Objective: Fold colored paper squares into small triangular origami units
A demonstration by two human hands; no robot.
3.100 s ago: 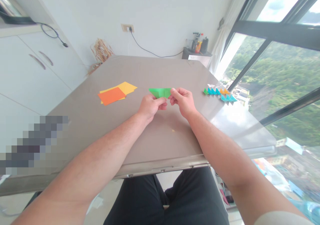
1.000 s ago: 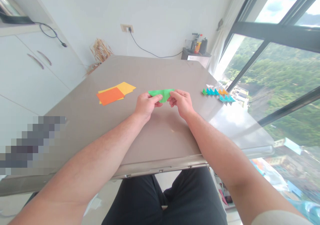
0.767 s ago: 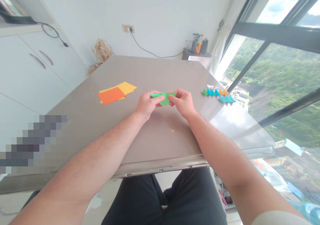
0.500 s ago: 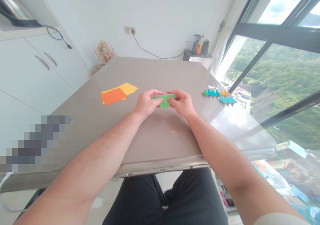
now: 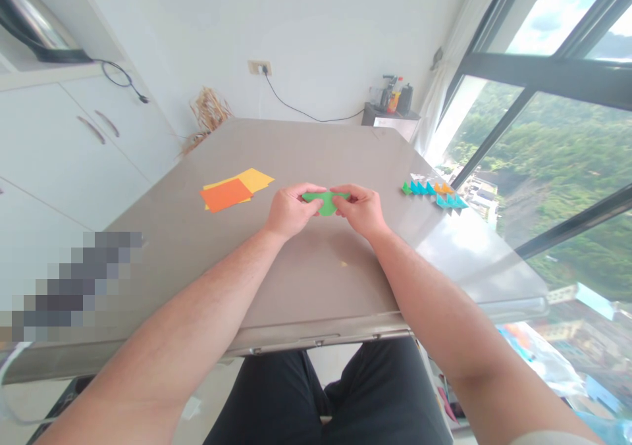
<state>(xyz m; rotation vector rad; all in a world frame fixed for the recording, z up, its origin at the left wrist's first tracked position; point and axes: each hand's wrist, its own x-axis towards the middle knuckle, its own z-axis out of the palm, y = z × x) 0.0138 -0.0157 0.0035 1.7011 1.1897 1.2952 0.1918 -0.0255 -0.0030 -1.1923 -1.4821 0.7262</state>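
A partly folded piece of green paper (image 5: 328, 206) is held just above the table, between both hands. My left hand (image 5: 292, 212) pinches its left side, thumb on the near face and fingers behind. On the other side, my right hand (image 5: 364, 210) grips the paper in the same way, with the two thumbs close together near its middle. The fingers cover both ends, so the full outline is hidden.
Sheets of orange paper (image 5: 226, 195) and yellow paper (image 5: 257, 179) lie overlapping on the table (image 5: 306, 280) to the left. Several small folded paper boats, among them blue boats (image 5: 450, 201) and orange boats (image 5: 443, 189), stand at the right edge by the window.
The thumbs have come slightly closer together over the green paper, and the fingertips have drawn nearer at the top. Both hands still hold it; the view has tilted slightly.
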